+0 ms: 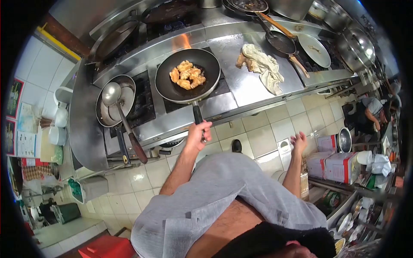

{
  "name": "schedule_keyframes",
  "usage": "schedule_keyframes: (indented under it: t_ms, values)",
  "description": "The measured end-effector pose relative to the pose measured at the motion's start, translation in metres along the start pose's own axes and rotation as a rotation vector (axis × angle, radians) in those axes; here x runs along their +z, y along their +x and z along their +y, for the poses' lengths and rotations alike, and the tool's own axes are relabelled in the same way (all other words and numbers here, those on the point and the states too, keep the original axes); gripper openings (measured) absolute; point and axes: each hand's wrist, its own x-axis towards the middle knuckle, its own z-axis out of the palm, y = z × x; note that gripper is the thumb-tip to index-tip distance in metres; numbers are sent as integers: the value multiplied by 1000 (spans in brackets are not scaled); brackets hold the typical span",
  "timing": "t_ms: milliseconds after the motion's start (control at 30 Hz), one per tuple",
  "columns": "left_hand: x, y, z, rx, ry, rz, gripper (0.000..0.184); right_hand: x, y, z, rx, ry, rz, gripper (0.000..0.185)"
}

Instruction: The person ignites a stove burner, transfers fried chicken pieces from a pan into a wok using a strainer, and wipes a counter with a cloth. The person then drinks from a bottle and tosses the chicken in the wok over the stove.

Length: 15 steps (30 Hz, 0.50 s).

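Observation:
My left hand [199, 134] is closed around the black handle of a frying pan [165, 88]. Browned pieces of food [187, 75] lie in the middle of the dark pan, which is over a stove burner. A flame [185, 41] rises just behind its far rim. My right hand [299, 142] hangs in the air to the right, in front of the counter, with its fingers apart and nothing in it. A crumpled cloth [262, 66] lies on the steel counter between the pan and a smaller pan at the right.
Left of the frying pan, a ladle [112, 93] rests in another pan [103, 116], its handle over the edge. At the right are a small pan [280, 44] and an oval plate [315, 50]. Tins [340, 167] stand at lower right; another person [372, 107] is beyond them.

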Motion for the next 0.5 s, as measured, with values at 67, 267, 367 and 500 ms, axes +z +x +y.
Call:
schedule_keyframes:
  t_ms: [67,267,367,500]
  values:
    - [-2,-5,7,-38,140,63,14,-30,-28,23,63,27,98,31]
    - [-40,16,23,-40,8,-52,23,-98,-130,55,30,-25,300,30]
    - [-44,4,4,-129,53,-117,27,-160,-171,78,-51,-189,478,29]
    - [-45,9,0,-153,-7,-152,24,-222,-242,70,-140,-673,793,29]
